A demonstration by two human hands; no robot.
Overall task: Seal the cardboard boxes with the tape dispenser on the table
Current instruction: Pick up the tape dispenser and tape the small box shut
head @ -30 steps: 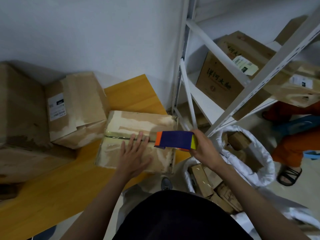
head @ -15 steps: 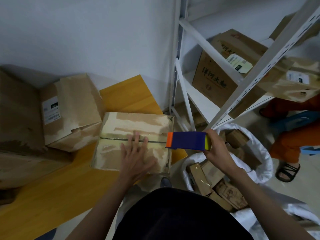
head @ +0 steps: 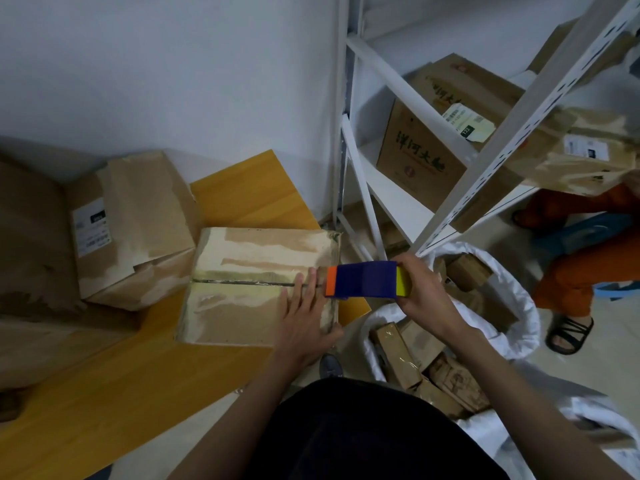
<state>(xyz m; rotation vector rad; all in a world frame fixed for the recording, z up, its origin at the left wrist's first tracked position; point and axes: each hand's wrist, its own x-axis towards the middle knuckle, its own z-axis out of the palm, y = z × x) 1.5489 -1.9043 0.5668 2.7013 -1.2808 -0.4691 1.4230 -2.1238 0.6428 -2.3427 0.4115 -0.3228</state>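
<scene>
A worn cardboard box [head: 242,271] lies on the yellow wooden table [head: 114,386], its centre seam covered with clear tape. My left hand [head: 304,317] presses flat on the box's right end, fingers straight along the seam, thumb hooked over the near edge. My right hand [head: 422,292] grips a blue tape dispenser [head: 363,280] with an orange front and a yellow end. The dispenser hangs just past the box's right edge, level with the seam.
A second labelled box [head: 138,223] and bigger cartons [head: 31,265] crowd the table's left. A white metal rack [head: 485,150] with boxes stands to the right. Below it sits a white sack [head: 512,306] of small parcels. A seated person's orange legs [head: 588,258] are at far right.
The dispenser has travelled rightward along the seam and off the box's right edge. My left hand slid right along the box top to its right end.
</scene>
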